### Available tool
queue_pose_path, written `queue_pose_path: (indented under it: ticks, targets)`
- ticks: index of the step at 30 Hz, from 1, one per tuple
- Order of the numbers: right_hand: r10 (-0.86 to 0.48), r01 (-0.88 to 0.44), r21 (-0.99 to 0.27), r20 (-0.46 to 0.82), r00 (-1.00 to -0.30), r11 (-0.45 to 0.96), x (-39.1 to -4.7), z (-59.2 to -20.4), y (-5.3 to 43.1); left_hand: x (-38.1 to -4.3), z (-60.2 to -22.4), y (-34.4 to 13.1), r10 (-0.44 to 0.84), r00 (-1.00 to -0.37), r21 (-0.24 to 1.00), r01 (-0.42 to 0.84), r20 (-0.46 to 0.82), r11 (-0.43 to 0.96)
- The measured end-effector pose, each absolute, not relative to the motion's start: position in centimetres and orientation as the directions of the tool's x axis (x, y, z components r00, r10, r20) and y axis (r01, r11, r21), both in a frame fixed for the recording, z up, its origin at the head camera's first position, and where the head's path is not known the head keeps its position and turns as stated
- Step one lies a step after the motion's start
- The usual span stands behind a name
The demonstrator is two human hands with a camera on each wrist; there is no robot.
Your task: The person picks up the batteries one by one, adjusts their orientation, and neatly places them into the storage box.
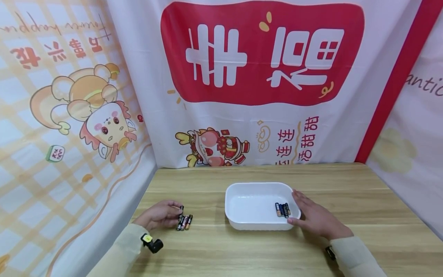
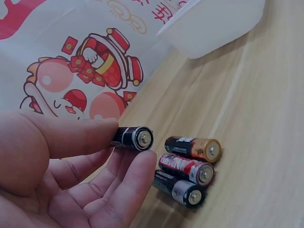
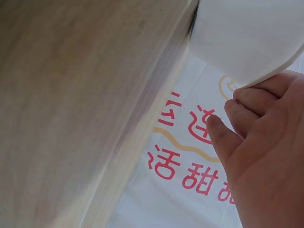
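My left hand pinches a dark AA-type battery between thumb and fingers, its metal tip facing outward. Just beside that hand, three batteries lie side by side on the table; one has a copper end, one is red and white, one black and grey. A white rectangular container stands to the right, with several batteries in its right end. At that end my right hand holds the container, thumb at the front corner and fingers along the side. The right wrist view shows fingertips against its rim.
A light wood table carries everything. Printed cloth hangs along its back edge, with more cloth down the left side. Small black cameras are strapped to both wrists.
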State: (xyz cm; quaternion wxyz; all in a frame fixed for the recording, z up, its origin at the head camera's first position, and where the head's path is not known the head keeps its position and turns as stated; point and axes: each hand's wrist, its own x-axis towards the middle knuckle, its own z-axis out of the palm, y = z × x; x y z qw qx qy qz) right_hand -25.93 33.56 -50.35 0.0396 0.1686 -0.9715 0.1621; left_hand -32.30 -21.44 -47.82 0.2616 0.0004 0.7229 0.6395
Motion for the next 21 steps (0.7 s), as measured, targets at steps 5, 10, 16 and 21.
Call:
queue_pose_path:
  ticks: [5, 10, 16, 21]
  targets:
    - [-0.313, -0.337, -0.305, 0.128, -0.941, 0.891, -26.0, -50.3, 33.6, -32.6, -47.3, -20.9, 0.362, -0.865, 0.937, -0.303, -0.348, 0.175]
    - [-0.314, -0.34, -0.302, 0.13, -0.94, 0.891, -26.0, -50.4, 33.6, -32.7, -47.0, -20.5, 0.392, -0.859, 0.944, -0.292, -0.33, 0.154]
    - [-0.315, -0.343, -0.304, 0.14, -0.939, 0.889, -26.0, -50.5, 33.6, -32.8, -46.7, -20.1, 0.418, -0.846, 0.943, -0.302, -0.331, 0.136]
    - [-0.312, -0.34, -0.302, 0.138, -0.94, 0.891, -26.0, -50.4, 33.6, -32.7, -46.5, -19.4, 0.435, -0.841, 0.946, -0.3, -0.322, 0.12]
